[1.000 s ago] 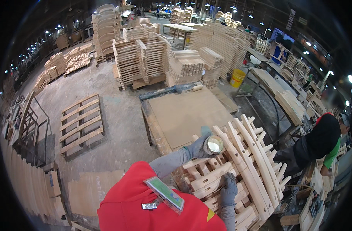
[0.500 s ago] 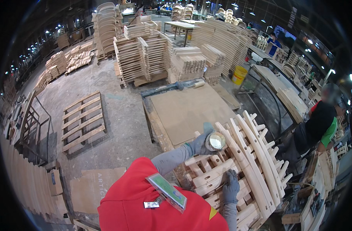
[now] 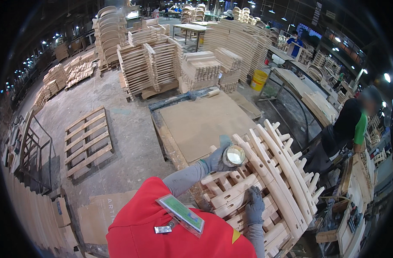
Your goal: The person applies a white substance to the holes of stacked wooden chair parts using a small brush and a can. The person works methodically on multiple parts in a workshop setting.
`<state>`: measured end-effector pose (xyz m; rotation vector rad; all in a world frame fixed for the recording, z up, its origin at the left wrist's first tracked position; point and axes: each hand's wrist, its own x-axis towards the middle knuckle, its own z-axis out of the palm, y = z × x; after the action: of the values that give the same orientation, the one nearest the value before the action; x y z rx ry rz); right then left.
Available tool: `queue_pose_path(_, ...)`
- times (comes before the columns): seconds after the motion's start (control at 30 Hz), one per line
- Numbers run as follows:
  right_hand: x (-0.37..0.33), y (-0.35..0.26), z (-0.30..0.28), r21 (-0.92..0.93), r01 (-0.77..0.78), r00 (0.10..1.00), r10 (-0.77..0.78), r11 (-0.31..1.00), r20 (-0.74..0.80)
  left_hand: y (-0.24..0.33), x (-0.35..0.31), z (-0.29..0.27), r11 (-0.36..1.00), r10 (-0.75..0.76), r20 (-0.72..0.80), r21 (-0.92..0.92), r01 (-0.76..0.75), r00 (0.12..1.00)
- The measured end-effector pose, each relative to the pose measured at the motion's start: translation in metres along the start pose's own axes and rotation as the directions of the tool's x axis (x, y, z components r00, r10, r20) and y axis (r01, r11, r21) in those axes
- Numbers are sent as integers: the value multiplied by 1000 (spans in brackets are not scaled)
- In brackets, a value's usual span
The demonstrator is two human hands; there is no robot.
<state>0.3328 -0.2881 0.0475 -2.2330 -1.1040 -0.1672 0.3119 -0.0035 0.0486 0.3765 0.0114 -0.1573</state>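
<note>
My left hand (image 3: pixel 214 161), in a grey glove, is wrapped round an open round can (image 3: pixel 234 155) with pale, whitish stuff inside. It holds the can over the far-left side of a stack of wooden slatted frames (image 3: pixel 265 172). These have curved rails with oval slots and rounded post ends. Close to the can on its right, my grey-gloved right hand (image 3: pixel 255 207) is at a slotted rail (image 3: pixel 234 196), fingers bent together and pointing away from me. Whatever its fingertips may hold is too small to make out.
Beyond the frames lies a board-topped workbench (image 3: pixel 205 124). Stacked wooden parts (image 3: pixel 151 64) and a yellow bucket (image 3: pixel 259 80) stand behind it. A pallet (image 3: pixel 88 139) rests on the floor at left. On the right, a person (image 3: pixel 345 124) stands close to another bench.
The whole view has shifted slightly left. My left hand still holds the can, and my right hand stays at the rails. The person at right has changed posture, with the arm lowered.
</note>
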Motion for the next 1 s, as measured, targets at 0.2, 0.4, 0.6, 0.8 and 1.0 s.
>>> queue_pose_path(0.2,0,-2,-1,-25,20,1000,-20,999,-4,0,1,-2,1000,3,33,7,-3,999)
queue_pose_path(0.4,2,-8,-5,-11,3,1000,-3,1000,12,0,0,0,999,20,0,25,-20,1000)
queue_pose_path(0.6,2,-5,-3,-5,2,1000,-2,1000,-4,0,1,-2,1000,4,12,-24,-4,1000)
queue_pose_path(0.8,1,-5,-4,4,-3,1000,3,1000,0,0,2,-3,1000,4,12,-15,-4,1000)
queue_pose_path(1.0,3,-8,-6,19,-14,1000,13,1000,17,1,2,-7,1000,9,15,16,-9,1000)
